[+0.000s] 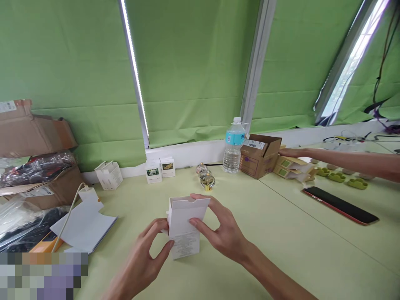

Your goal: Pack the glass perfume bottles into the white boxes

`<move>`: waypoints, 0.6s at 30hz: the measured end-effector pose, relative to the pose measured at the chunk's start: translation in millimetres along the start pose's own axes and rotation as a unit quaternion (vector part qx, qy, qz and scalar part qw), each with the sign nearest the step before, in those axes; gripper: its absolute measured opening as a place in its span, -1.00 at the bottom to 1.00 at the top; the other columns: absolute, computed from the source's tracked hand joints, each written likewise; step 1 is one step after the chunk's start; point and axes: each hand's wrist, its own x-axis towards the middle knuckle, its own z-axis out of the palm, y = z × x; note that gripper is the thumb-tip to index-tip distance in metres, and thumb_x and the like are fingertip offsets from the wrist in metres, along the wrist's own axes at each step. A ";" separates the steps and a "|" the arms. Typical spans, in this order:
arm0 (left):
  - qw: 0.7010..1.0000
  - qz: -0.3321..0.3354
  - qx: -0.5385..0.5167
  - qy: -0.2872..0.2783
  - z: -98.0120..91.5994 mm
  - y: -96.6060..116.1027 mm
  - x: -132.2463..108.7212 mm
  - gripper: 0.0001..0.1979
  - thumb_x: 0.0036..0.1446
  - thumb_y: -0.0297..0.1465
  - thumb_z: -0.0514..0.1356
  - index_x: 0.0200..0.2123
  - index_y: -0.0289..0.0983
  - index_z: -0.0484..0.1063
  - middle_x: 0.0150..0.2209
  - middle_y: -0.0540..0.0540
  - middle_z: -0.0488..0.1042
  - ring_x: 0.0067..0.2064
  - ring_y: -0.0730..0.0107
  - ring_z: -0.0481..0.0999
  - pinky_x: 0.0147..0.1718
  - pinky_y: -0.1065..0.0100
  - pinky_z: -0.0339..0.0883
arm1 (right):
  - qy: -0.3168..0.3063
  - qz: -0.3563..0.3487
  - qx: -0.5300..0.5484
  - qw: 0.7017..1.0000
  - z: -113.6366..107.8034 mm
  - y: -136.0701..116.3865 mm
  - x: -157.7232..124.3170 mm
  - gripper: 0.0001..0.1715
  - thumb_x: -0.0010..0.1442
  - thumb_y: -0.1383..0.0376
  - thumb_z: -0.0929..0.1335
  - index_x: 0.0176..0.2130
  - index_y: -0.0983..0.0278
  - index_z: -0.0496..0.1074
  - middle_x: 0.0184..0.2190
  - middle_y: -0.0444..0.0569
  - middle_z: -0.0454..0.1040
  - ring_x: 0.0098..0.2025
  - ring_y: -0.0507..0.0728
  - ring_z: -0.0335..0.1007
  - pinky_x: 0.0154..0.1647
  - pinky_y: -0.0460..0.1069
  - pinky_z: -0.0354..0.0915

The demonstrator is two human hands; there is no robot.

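A small white cardboard box [185,233] with grey print on its lower front stands upright on the pale table, between my hands. My left hand [150,248] grips its left side, thumb at the front edge and fingers curled by the side. From the right, my right hand [223,231] holds the upper part, its thumb on the front face and its index finger along the top edge. What the box contains is hidden. Beyond it lie several shiny gold-and-glass pieces [206,177] and two small white picture boxes [153,172].
A water bottle [233,146] and an open brown carton [261,156] stand by the wall. Another person's arm [343,160] reaches to flat yellow boxes [292,166], near green pieces [336,177] and a phone [340,205]. On the left are cartons [34,135], papers [83,223] and a cable [67,216].
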 end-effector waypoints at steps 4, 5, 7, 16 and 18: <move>1.000 -0.024 0.000 0.008 3.3 -0.7 0.2 -0.76 0.22 -0.34 0.13 -0.03 -0.12 0.32 -0.13 -0.06 0.53 -0.09 0.30 0.54 -0.14 0.30 0.47 | 0.019 -0.034 0.007 0.999 -1.3 -4.3 2.6 -0.50 0.25 0.30 0.35 0.16 0.12 0.25 0.13 0.03 0.37 0.18 0.24 0.25 0.17 0.16 0.25; 0.999 -0.031 -0.003 0.009 4.3 -1.3 0.1 -0.75 0.22 -0.33 0.13 -0.02 -0.12 0.31 -0.13 -0.07 0.53 -0.09 0.29 0.54 -0.15 0.30 0.47 | 0.017 -0.042 0.010 0.999 -1.2 -5.2 3.1 -0.53 0.26 0.31 0.35 0.14 0.12 0.27 0.12 0.03 0.39 0.18 0.23 0.25 0.17 0.16 0.25; 0.999 -0.041 -0.014 0.010 5.8 -3.0 -0.4 -0.73 0.21 -0.33 0.14 0.00 -0.13 0.29 -0.13 -0.08 0.53 -0.08 0.28 0.54 -0.15 0.28 0.48 | 0.000 -0.057 0.004 0.998 -0.7 -6.6 3.5 -0.61 0.26 0.33 0.34 0.08 0.12 0.32 0.10 0.02 0.41 0.18 0.22 0.25 0.16 0.15 0.25; 0.995 -0.074 -0.058 -0.011 8.3 -7.8 -4.6 -0.69 0.24 -0.30 0.13 0.04 -0.10 0.19 -0.05 -0.08 0.49 0.01 0.29 0.50 -0.01 0.21 0.43 | -0.002 -0.114 -0.052 0.992 0.1 -4.5 3.8 -0.46 0.27 0.37 0.32 0.21 0.18 0.21 0.19 0.04 0.32 0.26 0.22 0.15 0.24 0.21 0.19; 0.995 -0.080 -0.064 -0.012 9.2 -8.5 -5.2 -0.66 0.24 -0.29 0.13 0.05 -0.09 0.17 -0.03 -0.07 0.48 0.02 0.31 0.49 -0.01 0.22 0.42 | -0.004 -0.129 -0.068 0.989 0.1 -3.3 3.5 -0.46 0.26 0.38 0.33 0.20 0.20 0.22 0.20 0.04 0.31 0.29 0.23 0.10 0.26 0.22 0.17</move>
